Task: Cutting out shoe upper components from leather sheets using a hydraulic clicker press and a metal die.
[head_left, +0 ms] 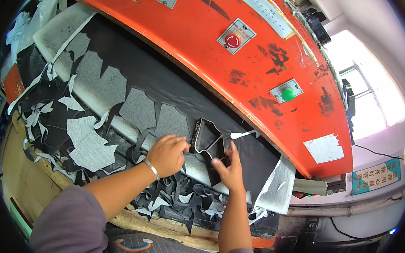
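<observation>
Lying on the black sheet, the die slants lengthwise, far left to near right; the right hand, spread, is nearer, at its near end; the left hand curls beside its left wall; whether either grasps, I cannot tell.

Across the top of the frame, the machine is orange-red with black smudges, carrying a red button between two green ones. At the centre, a blackish metal frame lies over a black sheet, with pale grey scraps at left. At bottom, mauve-grey sleeves flank a dark grey, pale-pinstriped apron bearing a multicoloured rainbow.
</observation>
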A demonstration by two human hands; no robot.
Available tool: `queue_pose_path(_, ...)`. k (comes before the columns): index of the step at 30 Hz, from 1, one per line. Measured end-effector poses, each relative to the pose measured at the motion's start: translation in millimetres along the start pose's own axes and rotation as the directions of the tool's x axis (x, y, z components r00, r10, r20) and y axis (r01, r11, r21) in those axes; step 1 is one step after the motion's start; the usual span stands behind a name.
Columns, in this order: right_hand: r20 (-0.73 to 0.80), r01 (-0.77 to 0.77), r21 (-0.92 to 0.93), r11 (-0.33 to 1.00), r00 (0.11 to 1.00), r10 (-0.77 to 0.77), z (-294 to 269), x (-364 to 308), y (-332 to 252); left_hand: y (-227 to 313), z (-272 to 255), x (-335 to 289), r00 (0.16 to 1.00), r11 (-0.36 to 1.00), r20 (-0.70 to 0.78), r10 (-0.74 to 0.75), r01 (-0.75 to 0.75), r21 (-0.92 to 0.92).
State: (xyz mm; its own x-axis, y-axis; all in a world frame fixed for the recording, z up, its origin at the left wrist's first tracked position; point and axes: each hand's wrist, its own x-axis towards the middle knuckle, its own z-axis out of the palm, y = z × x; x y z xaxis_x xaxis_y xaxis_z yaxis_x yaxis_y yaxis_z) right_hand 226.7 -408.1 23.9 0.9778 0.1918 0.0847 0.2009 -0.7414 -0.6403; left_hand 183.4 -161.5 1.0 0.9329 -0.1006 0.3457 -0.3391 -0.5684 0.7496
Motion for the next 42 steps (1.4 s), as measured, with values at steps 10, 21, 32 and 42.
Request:
queue_pose_path(10, -0.054, 0.144, -0.239, 0.960, 0.986, -0.161, 12, -16, -6, 6, 8, -16, 0.987, 0.988, -0.100, 0.122, -0.112, 0.104)
queue_pose_path(21, 0.005, 0.081, -0.236, 0.968, 0.997, -0.083, 5, -21, -8, 4, 8, -18, 0.974, 0.967, -0.091, 0.207, -0.190, 0.170)
queue_pose_path(32, -0.016, 0.129, -0.224, 0.966, 0.991, -0.136, 9, -20, -1, 4, 8, -13, 0.972, 0.967, -0.110, 0.208, -0.187, 0.174)
queue_pose_path(42, -0.098, 0.061, -0.288, 0.956, 0.991, -0.093, 18, -21, -16, 4, 3, -15, 0.979, 0.978, -0.109, 0.174, -0.158, 0.139)
